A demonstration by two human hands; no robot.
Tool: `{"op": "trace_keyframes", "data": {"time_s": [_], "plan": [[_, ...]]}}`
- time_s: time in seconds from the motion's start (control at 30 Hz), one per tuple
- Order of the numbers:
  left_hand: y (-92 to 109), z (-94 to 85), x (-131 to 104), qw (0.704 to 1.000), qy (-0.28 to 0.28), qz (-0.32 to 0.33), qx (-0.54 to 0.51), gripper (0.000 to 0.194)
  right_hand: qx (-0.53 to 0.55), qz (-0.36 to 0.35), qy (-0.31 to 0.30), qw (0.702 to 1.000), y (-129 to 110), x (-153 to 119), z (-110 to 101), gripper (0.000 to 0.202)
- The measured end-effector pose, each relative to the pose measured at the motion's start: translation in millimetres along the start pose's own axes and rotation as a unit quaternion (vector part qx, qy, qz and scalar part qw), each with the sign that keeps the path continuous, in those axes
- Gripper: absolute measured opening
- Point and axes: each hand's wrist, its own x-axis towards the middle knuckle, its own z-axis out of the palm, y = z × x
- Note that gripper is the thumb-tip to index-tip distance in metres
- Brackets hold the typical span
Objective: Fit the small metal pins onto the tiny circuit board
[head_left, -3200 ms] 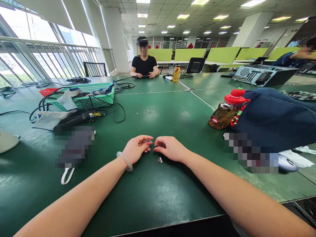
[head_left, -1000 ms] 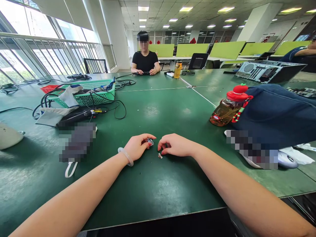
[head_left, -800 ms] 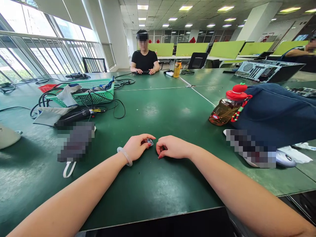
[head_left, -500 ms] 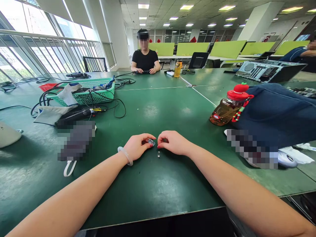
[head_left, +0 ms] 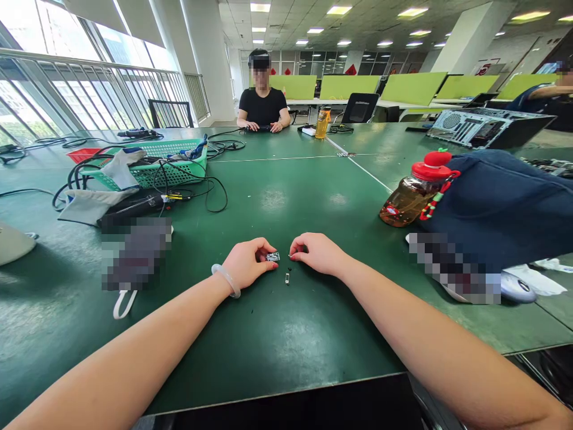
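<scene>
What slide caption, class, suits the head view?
Left hand holding a patterned piece, right hand opposite, over a green table.

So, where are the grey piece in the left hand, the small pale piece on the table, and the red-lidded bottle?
Grey piece [head_left: 273,257]: head view, middle of its patterned face.
Small pale piece [head_left: 287,279]: head view, middle of its upper side.
Red-lidded bottle [head_left: 408,196]: head view, on its see-through body.

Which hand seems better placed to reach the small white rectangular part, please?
Probably the right hand, just beyond that part, pinching at most something tiny; the left hand holds a grey rectangular piece.
</scene>
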Motion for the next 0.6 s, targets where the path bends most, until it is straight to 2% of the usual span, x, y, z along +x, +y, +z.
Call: {"op": "trace_keyframes", "data": {"time_s": [0.33,0.47,0.6], "plan": [[-2,0.0,1,1.000,0.001,0.002,0.015,0.024,-0.148,-0.081,0.015,0.986,1,3,8,0.014],[0,-0.6,1,1.000,0.001,0.000,0.012,0.024,-0.115,-0.081,0.045,0.989,-7,-1,9,0.015],[3,-0.2,-1,1.000,-0.004,-0.004,-0.006,0.024,-0.049,-0.131,0.093,0.986,-22,-7,11,0.015]]}}
